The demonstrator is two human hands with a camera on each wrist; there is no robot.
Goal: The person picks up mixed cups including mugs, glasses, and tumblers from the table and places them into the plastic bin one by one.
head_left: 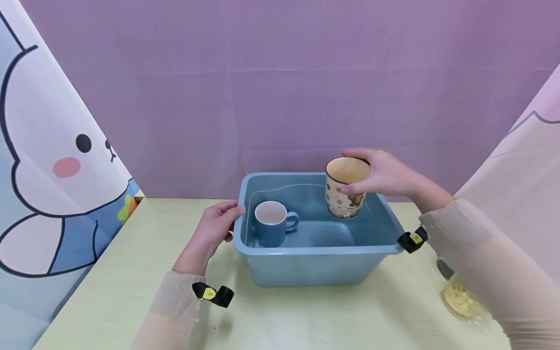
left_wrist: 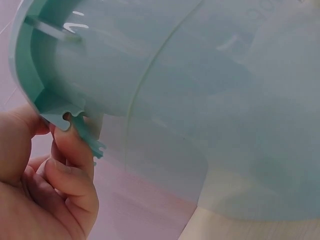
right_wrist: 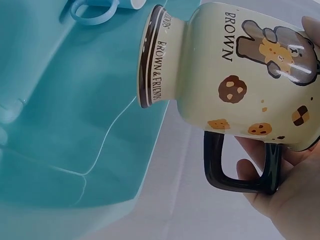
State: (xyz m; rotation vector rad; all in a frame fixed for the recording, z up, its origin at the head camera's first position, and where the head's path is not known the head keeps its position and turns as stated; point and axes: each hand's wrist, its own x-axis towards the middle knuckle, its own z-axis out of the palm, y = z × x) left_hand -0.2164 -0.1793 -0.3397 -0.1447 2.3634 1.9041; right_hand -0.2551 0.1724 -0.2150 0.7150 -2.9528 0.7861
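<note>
Right hand (head_left: 385, 174) holds the cream mug (head_left: 339, 198) round its body over the blue tub (head_left: 306, 267), whose rim the left hand (head_left: 216, 222) grips. Glazed, the mug is probably stiff, slippery and breakable; its dark handle (right_wrist: 239, 185) should give surer hold.

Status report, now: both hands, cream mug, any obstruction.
Left hand grips blue tub by rim. Right hand holds cream mug, mouth up over tub, not set down. Possible obstacle: blue mug standing inside at left, apart from it.
</note>
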